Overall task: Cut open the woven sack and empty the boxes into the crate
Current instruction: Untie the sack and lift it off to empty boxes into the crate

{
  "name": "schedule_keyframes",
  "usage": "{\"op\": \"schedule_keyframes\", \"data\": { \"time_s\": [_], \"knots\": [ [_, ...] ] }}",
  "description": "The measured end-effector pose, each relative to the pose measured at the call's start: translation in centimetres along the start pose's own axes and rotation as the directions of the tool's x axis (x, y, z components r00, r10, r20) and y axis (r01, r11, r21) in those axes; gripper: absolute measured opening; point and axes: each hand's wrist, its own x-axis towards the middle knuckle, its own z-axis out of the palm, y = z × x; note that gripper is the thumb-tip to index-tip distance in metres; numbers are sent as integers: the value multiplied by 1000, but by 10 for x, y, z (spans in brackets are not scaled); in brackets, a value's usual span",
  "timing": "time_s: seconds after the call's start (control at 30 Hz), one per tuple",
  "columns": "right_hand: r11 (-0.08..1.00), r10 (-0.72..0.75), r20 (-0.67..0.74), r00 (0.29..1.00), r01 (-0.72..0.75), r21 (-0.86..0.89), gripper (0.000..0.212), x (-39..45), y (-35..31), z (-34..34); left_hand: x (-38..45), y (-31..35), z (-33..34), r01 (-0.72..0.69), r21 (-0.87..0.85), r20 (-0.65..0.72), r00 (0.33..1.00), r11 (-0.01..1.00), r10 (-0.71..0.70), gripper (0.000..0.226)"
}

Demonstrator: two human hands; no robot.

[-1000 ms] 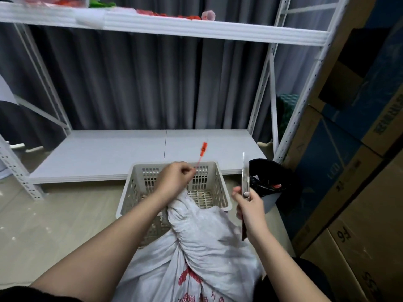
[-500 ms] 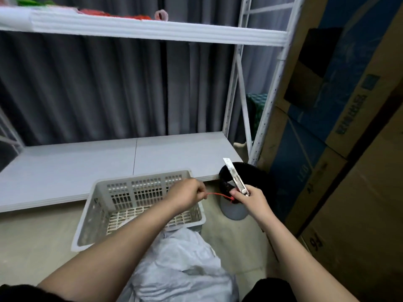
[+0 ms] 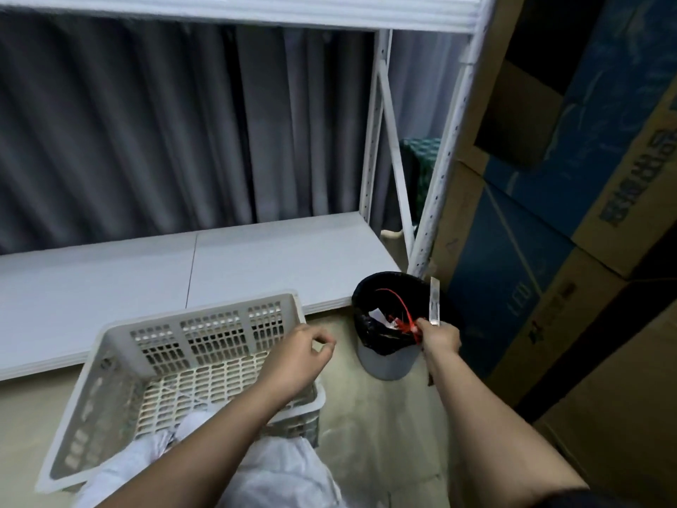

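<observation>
**Red tie held over the bin, sack lying by the crate**

The right hand (image 3: 439, 339) reaches out over a small bin (image 3: 388, 364) lined with a black bag. Its fingers pinch a red plastic tie (image 3: 404, 317), which loops up over the bin's mouth, and the same hand grips a box cutter (image 3: 434, 302) whose pale body stands nearly upright above the knuckles. Some white scraps lie inside the bin.

The left hand (image 3: 296, 355) hangs above the right front corner of the crate (image 3: 121, 342), holding nothing, its fingers loosely curled with thumb and forefinger close together.

The white woven sack (image 3: 278, 474) lies on the floor at the bottom of the view, under the left forearm, its gathered top resting against and partly over the crate's near rim. The crate is a pale slatted plastic basket; no boxes show in the part of it that can be seen.

Behind the crate runs 1 low white shelf (image 3: 256, 258) of a metal rack, with a grey curtain (image 3: 146, 133) behind. Large cardboard cartons (image 3: 571, 221) are stacked on the right.
</observation>
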Motion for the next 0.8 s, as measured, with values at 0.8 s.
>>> {"op": "schedule_keyframes", "data": {
  "time_s": [0.8],
  "knots": [
    [994, -30, 679, 733, 96, -59, 10, -216, 22, -5, -139, -16, -101, 75, 372, 10, 996, 925, -85, 29]
  ]
}}
